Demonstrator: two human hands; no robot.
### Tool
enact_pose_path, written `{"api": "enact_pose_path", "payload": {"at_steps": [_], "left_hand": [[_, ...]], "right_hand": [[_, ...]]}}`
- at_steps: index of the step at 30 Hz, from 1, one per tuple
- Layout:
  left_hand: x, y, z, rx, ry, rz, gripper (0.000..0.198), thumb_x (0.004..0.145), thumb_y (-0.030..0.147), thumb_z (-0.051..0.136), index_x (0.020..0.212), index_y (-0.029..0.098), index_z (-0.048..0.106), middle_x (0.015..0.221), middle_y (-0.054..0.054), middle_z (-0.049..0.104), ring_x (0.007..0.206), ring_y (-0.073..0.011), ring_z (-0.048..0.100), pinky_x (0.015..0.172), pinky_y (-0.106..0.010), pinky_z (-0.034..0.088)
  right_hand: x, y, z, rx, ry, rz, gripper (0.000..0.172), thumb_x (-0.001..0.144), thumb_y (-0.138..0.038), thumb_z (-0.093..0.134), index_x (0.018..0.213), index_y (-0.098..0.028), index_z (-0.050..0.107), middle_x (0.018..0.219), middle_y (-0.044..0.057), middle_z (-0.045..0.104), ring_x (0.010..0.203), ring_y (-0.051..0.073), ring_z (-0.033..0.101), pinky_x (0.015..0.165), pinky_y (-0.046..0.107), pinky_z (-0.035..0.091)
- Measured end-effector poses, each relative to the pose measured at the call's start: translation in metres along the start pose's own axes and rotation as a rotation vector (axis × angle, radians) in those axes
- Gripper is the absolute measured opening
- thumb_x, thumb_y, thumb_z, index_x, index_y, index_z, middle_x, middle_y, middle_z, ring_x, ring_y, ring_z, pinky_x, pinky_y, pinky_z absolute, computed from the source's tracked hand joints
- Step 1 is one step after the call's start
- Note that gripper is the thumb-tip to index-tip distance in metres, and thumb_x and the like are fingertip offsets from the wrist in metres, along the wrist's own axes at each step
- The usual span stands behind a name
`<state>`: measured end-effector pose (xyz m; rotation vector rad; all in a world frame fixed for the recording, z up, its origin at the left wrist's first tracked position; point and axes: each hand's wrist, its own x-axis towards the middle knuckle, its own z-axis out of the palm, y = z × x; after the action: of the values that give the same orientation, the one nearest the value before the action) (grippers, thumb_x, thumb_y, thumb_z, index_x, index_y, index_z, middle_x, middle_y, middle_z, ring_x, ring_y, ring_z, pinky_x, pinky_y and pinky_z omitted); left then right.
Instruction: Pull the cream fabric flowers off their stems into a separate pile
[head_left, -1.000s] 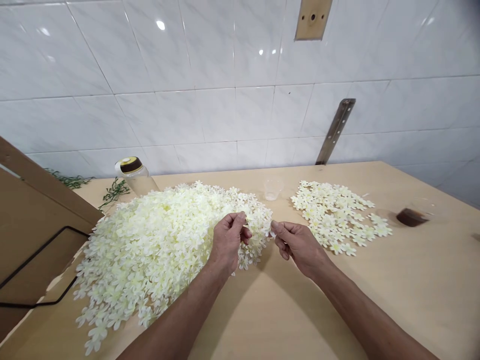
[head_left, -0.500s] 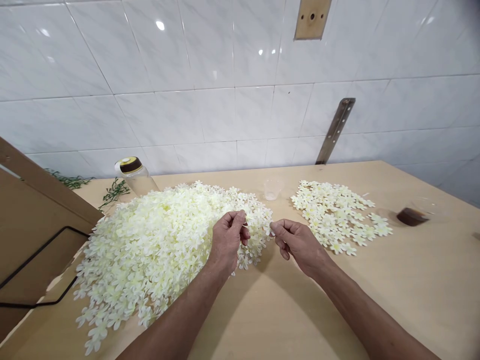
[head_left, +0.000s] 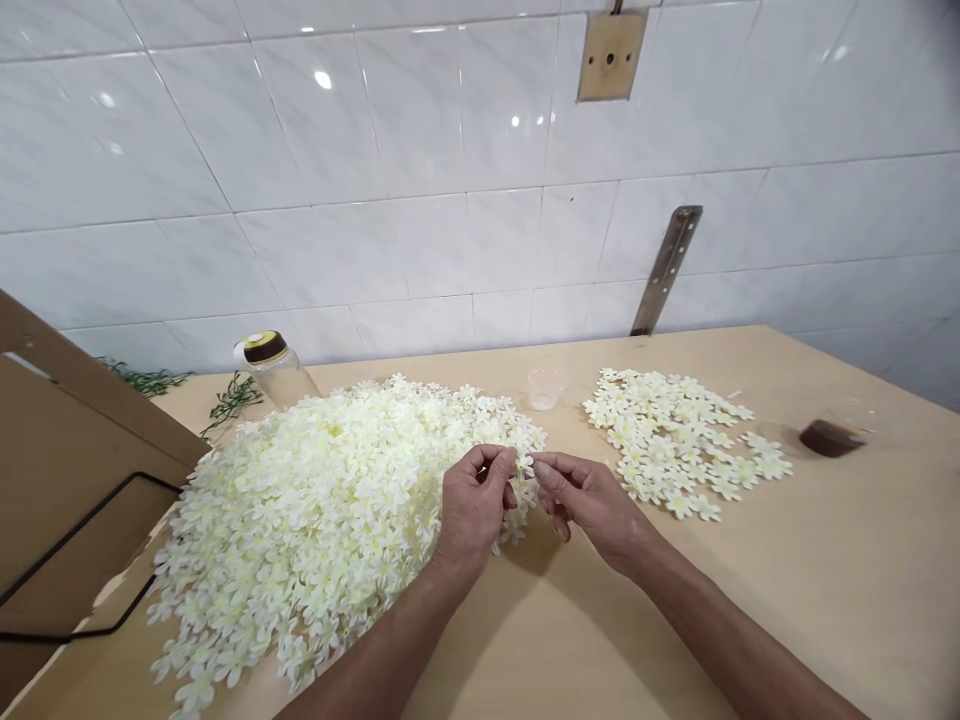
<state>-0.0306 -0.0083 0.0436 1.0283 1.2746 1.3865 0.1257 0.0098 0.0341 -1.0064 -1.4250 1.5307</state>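
starting at the far left, a brown board leans by the table with a black wire loop lying against it, and green sprigs trail behind near the tiled wall. next comes a clear bottle with a dark cap, standing just behind the big heap of cream fabric flowers, which spreads over most of the left half of the tabletop.

at the heap's right edge the left hand has its fingers curled in, thumb and forefinger pinched on a small flower. the right hand meets it from the other side, its thumb and forefinger pinched on the same flower, so the two sets of fingertips nearly touch over the heap's fringe. whether the flower is one layer or several stuck together is too small to tell.

further right a small clear cup stands between the piles, then the small spread of separated flowers lies flat in a thin layer. a shallow dish with dark contents sits beyond it, well apart.

judging by the piles, the work looks early: the spread on the right is far smaller than the heap left to go through.
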Motion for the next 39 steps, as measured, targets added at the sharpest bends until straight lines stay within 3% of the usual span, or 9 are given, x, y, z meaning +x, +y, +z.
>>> {"api": "enact_pose_path", "payload": {"at_steps": [5, 16, 29, 34, 39], "left_hand": [[-0.005, -0.006, 0.003, 0.142, 0.004, 0.092, 0.030, 0.082, 0.048, 0.065, 0.081, 0.017, 0.065, 0.051, 0.004, 0.053, 0.040, -0.0062, 0.043, 0.042, -0.017, 0.037], [-0.004, -0.002, 0.006, -0.043, -0.121, -0.051, 0.035, 0.075, 0.049, 0.072, 0.076, 0.015, 0.063, 0.047, 0.003, 0.054, 0.040, -0.0091, 0.046, 0.040, -0.020, 0.039], [-0.004, 0.001, 0.005, -0.088, -0.127, -0.090, 0.034, 0.075, 0.048, 0.072, 0.073, 0.016, 0.061, 0.049, 0.003, 0.054, 0.041, -0.0089, 0.048, 0.040, -0.019, 0.039], [-0.005, 0.000, 0.006, 0.022, -0.055, -0.014, 0.029, 0.077, 0.044, 0.070, 0.076, 0.016, 0.062, 0.047, 0.004, 0.054, 0.038, -0.0081, 0.046, 0.039, -0.018, 0.038], [-0.008, -0.002, 0.007, 0.122, -0.028, 0.086, 0.024, 0.081, 0.041, 0.065, 0.077, 0.018, 0.060, 0.048, 0.004, 0.054, 0.038, -0.0075, 0.047, 0.041, -0.018, 0.040]], "right_hand": [[0.002, 0.002, 0.001, 0.017, 0.018, 0.010, 0.040, 0.080, -0.056, 0.067, 0.075, -0.016, 0.067, 0.054, -0.004, 0.045, 0.045, 0.009, 0.041, 0.042, 0.023, 0.037], [0.000, -0.006, 0.001, 0.034, 0.045, -0.033, 0.044, 0.078, -0.056, 0.070, 0.063, -0.018, 0.054, 0.052, -0.006, 0.044, 0.042, 0.008, 0.041, 0.041, 0.022, 0.037], [-0.003, -0.008, 0.003, -0.029, 0.041, 0.002, 0.046, 0.081, -0.060, 0.064, 0.064, -0.019, 0.055, 0.053, -0.004, 0.048, 0.042, 0.009, 0.043, 0.040, 0.023, 0.039], [-0.001, -0.006, 0.004, 0.049, 0.024, 0.009, 0.039, 0.078, -0.057, 0.069, 0.080, -0.018, 0.065, 0.060, -0.004, 0.049, 0.048, 0.010, 0.045, 0.043, 0.023, 0.043], [0.000, -0.003, 0.001, 0.040, 0.054, 0.021, 0.041, 0.075, -0.056, 0.073, 0.066, -0.017, 0.062, 0.053, -0.005, 0.046, 0.043, 0.008, 0.041, 0.041, 0.023, 0.037]]}}
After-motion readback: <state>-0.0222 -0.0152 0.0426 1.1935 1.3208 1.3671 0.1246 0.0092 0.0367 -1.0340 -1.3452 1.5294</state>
